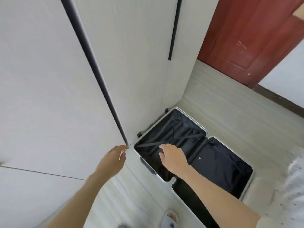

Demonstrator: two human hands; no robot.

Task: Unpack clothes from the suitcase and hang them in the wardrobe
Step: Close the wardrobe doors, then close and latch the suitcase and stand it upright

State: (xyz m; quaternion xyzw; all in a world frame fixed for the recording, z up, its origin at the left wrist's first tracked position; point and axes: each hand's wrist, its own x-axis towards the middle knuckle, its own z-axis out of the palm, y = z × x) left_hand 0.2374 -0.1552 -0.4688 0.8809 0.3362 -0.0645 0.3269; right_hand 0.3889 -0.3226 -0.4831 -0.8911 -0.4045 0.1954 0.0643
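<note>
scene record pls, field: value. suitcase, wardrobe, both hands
suitcase: open flat on the floor beside the wardrobe, dark lining, straps across one half, no clothes visible
wardrobe: white doors, dark vertical handle strips
left hand: fingers relaxed, near the door's lower edge, holds nothing
right hand: reaching over the strapped half, contact unclear
door: red-brown, behind

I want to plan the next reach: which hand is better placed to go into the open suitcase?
The right hand: it is already over the open suitcase, above the dark straps of the half by the wardrobe. The left hand is outside the case, near the wardrobe door's edge.
</note>
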